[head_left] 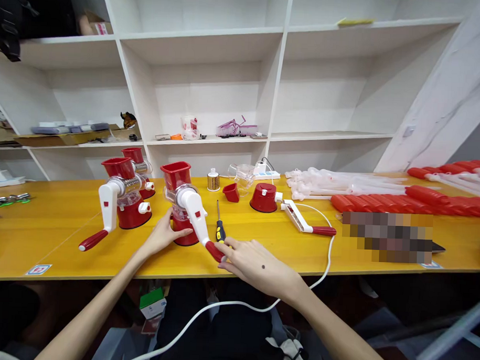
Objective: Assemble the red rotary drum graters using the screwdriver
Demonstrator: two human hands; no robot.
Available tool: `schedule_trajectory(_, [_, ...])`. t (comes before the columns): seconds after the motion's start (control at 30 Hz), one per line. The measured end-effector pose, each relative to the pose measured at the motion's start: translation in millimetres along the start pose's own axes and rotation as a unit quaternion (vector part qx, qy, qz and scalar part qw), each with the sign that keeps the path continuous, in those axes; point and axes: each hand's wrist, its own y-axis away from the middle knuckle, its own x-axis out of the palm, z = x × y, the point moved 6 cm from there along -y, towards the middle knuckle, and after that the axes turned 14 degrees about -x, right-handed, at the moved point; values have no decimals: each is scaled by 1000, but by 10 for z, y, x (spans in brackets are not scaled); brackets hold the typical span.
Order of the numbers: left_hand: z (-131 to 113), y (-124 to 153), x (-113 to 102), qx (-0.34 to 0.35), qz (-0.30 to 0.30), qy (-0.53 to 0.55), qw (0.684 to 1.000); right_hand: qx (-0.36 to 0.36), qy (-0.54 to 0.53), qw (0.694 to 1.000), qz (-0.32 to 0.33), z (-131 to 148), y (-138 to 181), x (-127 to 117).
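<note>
**Between my hands: a red-and-white hand-crank grinder**

Between my hands stands the grinder [183, 204], upright on the yellow surface [65, 231], near its front edge. My left hand [163, 235] is pressed flat against the red base, fingers spread on it and steadying it rather than clenched around it. My right hand [253, 264] lies on the surface with its fingertips touching the red knob of the crank [214, 251]; whether they actually pinch it I cannot tell.

As far as I can judge, this unit looks put together: hopper on top, drum in place, crank hanging down. To the left of my left hand stand two more finished grinders [123, 197]. Beyond my right hand loose parts remain: a red base [264, 197], a small red cup [231, 192], a white and red crank arm [301, 220], so I judge more is left.

A screwdriver [220, 226] lies just beyond my right fingers, close to the crank. A white cable [328, 251] drops over the front edge to my right. Open room lies directly left of my left hand, toward the near edge
</note>
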Motion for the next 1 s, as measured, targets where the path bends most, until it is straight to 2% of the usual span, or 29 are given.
schedule_trajectory(0.1, [64,-148,-120,18,66,26,997,-35,-24,999,-4,58,-72,97])
schedule_trajectory(0.17, [109,-188,-183,19,78,14,997,-48,-43,998,6,77,-90,151])
schedule_trajectory(0.27, [197,-147,-272,20,32,-36,999,-35,-73,997,7,56,-104,191])
schedule_trajectory(0.4, [391,36,-382,-13,-59,-117,991,-12,-93,995,-45,3,-228,213])
schedule_trajectory(0.53, [615,234,-589,-123,-184,-189,957,32,-89,990,-106,-194,-595,272])
schedule_trajectory(0.6, [699,300,-679,-182,-228,-205,934,54,-97,987,-115,-354,-841,338])
schedule_trajectory(0.73, [816,278,-776,-255,-257,-232,903,101,-131,981,-105,-681,-1240,549])
schedule_trajectory(0.9, [957,45,-915,-296,-256,-191,900,122,-177,972,-92,-827,-1451,809])
schedule_trajectory(1.0, [969,-113,-1009,-283,-266,-175,905,132,-184,970,-92,-831,-1530,861])
